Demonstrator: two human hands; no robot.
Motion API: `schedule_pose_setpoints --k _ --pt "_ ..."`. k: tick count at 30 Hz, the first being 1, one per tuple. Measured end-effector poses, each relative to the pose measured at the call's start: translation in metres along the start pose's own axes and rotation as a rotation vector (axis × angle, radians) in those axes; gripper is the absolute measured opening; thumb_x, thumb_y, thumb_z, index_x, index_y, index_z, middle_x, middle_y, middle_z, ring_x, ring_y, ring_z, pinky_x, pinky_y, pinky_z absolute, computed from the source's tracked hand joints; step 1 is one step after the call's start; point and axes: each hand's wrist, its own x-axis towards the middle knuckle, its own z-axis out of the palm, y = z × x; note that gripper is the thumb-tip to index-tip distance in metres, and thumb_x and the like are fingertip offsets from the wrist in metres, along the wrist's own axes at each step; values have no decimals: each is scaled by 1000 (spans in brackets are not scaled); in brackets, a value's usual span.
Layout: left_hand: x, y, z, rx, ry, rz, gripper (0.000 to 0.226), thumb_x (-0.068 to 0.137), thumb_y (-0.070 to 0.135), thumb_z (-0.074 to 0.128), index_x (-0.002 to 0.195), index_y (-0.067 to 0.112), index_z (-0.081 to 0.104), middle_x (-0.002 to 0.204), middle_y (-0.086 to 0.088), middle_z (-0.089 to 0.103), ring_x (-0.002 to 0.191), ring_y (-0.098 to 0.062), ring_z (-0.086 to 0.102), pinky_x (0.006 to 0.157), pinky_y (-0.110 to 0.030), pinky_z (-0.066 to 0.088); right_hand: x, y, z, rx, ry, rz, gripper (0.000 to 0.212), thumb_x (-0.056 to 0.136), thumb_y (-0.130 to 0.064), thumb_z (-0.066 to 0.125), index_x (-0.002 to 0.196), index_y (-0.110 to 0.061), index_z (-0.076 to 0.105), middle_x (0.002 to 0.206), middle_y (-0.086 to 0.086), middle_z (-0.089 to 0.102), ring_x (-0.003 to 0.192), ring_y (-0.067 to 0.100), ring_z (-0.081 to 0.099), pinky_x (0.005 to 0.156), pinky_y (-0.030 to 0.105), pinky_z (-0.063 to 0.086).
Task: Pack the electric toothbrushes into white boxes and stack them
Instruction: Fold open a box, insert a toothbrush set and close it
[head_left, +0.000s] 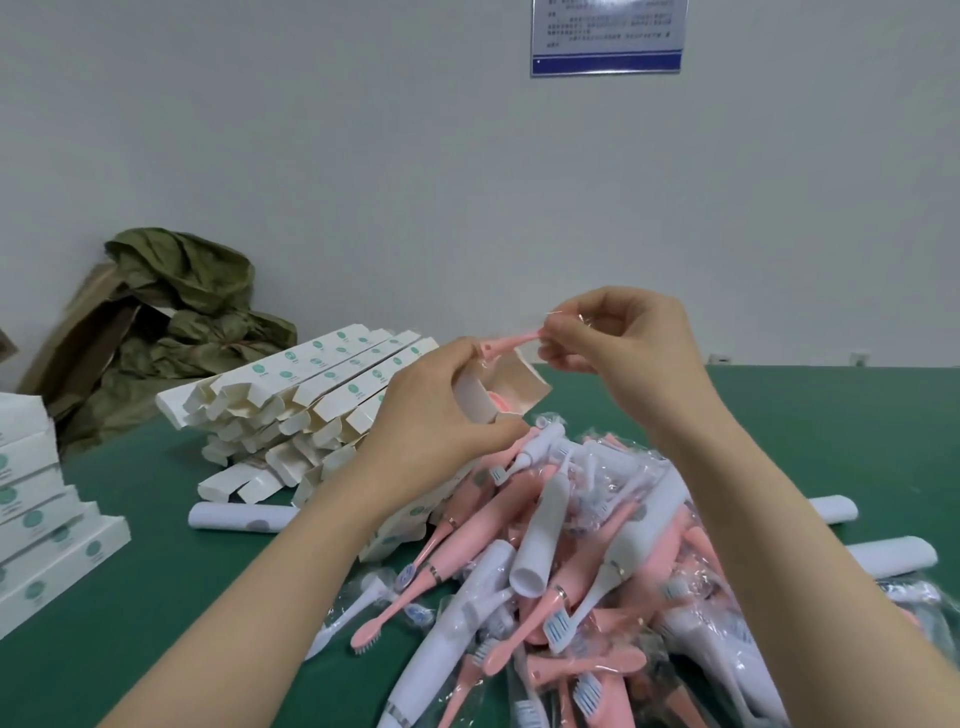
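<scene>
Head view shows, above the toothbrush pile (561, 545), the left grip (431, 415) curled round an open white box (467, 400), the right grip (613, 338) pinching a pink brush piece (511, 342) at its mouth, probably next pushing it home and tucking the flap

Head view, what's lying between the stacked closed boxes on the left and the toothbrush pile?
Mostly bare green table, with one white handle lying on it, seen in the head view; the open boxes sit further back.
</scene>
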Motion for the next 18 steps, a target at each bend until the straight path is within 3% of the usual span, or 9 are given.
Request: schedule_pose_setpoints --k 4,8,13,15,18 --pt "-11 -3 3 -21 127 -54 67 64 33 82 124 40 54 111 30 53 103 18 44 79 4 33 -2 -8 -4 -330 -135 -126 12 83 -12 68 73 -18 67 64 -1 69 59 4 65 64 23 51" --pt "-14 1 8 4 190 -59 68 65 28 80 127 36 54 117 21 55 111 2 47 90 -11 33 -4 -13 3 -463 -145 -283 5 83 -12 70 78 -14 68 70 -5 68 65 6 65 67 17 50" --pt "-23 2 9 11 200 -45 69 65 29 78 129 35 53 120 21 53 115 0 46 92 -12 34 -9 -7 15 -474 -48 -408 6 79 -14 74 85 -13 74 76 -12 55 64 -6 51 64 4 37" --pt "-24 4 8 -17 195 -31 65 66 24 77 126 36 54 118 20 58 116 -3 49 96 -23 41 -13 0 26 -477 -107 -414 9 79 -15 74 88 -17 76 80 -13 45 67 -6 44 65 3 33" --pt "-26 6 7 -45 199 -12 61 66 18 76 122 35 56 113 17 62 114 -7 53 98 -37 44 -18 7 39 -480 -154 -436 13 81 -11 72 92 -18 76 78 -8 46 67 -5 43 62 4 33"
